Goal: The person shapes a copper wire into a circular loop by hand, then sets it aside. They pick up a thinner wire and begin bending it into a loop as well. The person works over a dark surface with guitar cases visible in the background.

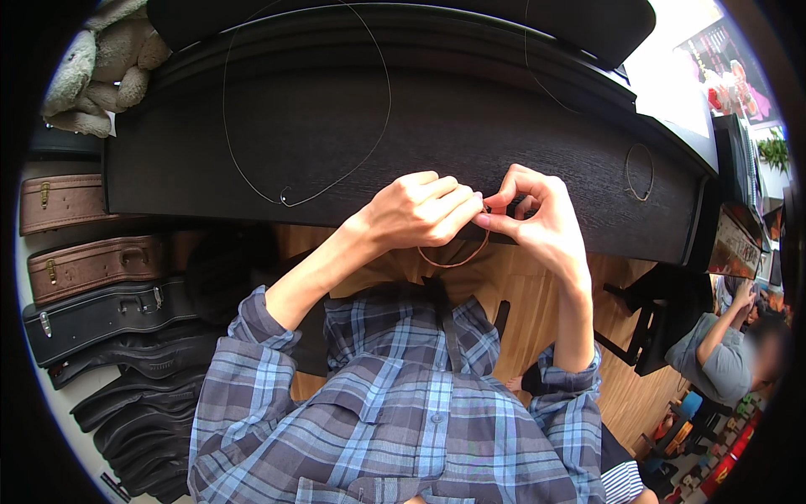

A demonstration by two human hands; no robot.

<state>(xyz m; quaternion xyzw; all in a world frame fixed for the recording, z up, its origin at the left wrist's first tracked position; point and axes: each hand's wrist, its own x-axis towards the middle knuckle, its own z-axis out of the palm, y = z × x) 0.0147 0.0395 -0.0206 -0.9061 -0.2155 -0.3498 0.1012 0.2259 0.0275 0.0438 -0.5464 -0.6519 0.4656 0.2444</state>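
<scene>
My left hand [424,210] is closed on a thin copper-coloured loop of string or wire [453,265], which hangs in front of my shirt near the dark desk's front edge. My right hand [537,218] pinches the same loop, thumb and forefinger meeting my left fingertips. What lies between the fingertips is too small to make out. Beyond my hands, a large pale wire loop [336,173] lies on the black wooden surface [168,168]. A small coiled string [640,172] lies to the right.
Grey plush toys [101,67] sit at the back left, above stacked brown and black instrument cases [101,269]. A black stand or stool [638,328] is at right on the wooden floor [546,302]. Another person [714,353] in grey sits at the far right, hands raised.
</scene>
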